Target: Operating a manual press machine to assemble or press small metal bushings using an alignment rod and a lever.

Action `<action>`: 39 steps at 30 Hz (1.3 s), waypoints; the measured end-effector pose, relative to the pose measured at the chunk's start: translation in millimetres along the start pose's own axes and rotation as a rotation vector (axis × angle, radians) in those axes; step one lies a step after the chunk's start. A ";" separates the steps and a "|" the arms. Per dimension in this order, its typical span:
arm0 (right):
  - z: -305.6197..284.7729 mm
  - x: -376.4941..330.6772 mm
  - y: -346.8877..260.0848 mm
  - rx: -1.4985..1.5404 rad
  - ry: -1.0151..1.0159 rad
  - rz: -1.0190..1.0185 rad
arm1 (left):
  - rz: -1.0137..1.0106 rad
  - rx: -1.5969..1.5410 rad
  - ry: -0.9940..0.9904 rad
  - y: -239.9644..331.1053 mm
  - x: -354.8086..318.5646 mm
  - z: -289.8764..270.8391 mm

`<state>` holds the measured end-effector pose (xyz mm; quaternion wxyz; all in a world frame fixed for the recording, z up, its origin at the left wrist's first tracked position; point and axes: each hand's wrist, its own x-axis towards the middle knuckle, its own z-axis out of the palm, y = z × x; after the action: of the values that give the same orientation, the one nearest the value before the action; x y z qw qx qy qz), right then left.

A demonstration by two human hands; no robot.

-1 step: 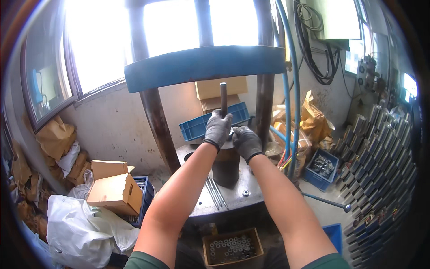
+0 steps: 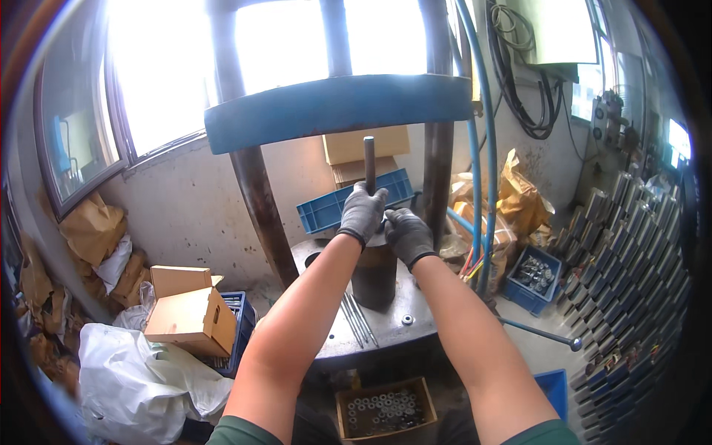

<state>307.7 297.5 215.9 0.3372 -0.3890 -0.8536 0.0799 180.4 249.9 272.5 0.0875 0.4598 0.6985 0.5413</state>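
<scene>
Right down at 6 o'clock, closest to the body, there's a shallow open box [image 2: 341, 417] with loads of washers [image 2: 400, 401] in it. A bit of a blue bin [image 2: 551, 393] pokes out between 4 and 5, past the right forearm.

Further up is a steel table [image 2: 409, 298]. A few thin rods [image 2: 359, 322] lie side by side on it around 6, with a small metal ring [image 2: 407, 320] on its own closer to 5:30.

Dead centre, a fat dark cylinder [image 2: 374, 278] stands on the table, and a thick dark rod [image 2: 370, 157] sticks straight up above it. The gloved left hand [image 2: 361, 211] has its fingers wrapped around the lower part of that rod. The gloved right hand [image 2: 408, 233] is at the cylinder's top, just beside it, fingers curled in; can't tell if it's gripping anything, the glove hides it.

Over at 8 there's a white plastic sack [image 2: 137, 378] and, past it, an open cardboard box [image 2: 185, 319]. Blue bin of metal parts [image 2: 532, 274] near 4.

Behind the hands sits a tilted blue crate [image 2: 319, 214], and up at 12 a big blue crossbeam [image 2: 341, 110] spans the posts.
</scene>
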 end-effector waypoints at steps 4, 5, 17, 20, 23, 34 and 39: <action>-1.6 -0.1 1.0 0.068 -0.029 -0.003 | -0.081 0.175 -0.051 -3.1 -0.8 6.6; -1.8 -0.2 0.9 0.056 -0.020 -0.002 | -0.050 0.183 -0.005 -4.7 -4.5 7.7; -4.7 -2.9 0.3 0.089 0.020 -0.022 | 0.274 -0.749 0.354 -40.6 -9.8 27.6; -6.4 -6.1 -0.9 0.084 0.051 -0.043 | 0.256 -0.843 0.375 -45.2 -6.0 22.4; -7.6 -7.3 -4.2 0.062 0.084 -0.026 | 0.211 -0.795 0.307 -46.2 -7.9 17.3; -5.4 -4.6 -1.6 0.103 0.113 -0.009 | 0.180 -0.555 0.227 -30.7 -10.9 23.6; -39.1 -13.8 7.7 -0.007 -0.008 -0.195 | 0.140 -0.590 0.214 -19.6 -13.3 26.1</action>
<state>343.9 287.9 235.4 0.3388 -0.3047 -0.8890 0.0453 193.3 257.9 240.7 0.1052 0.4021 0.4834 0.7705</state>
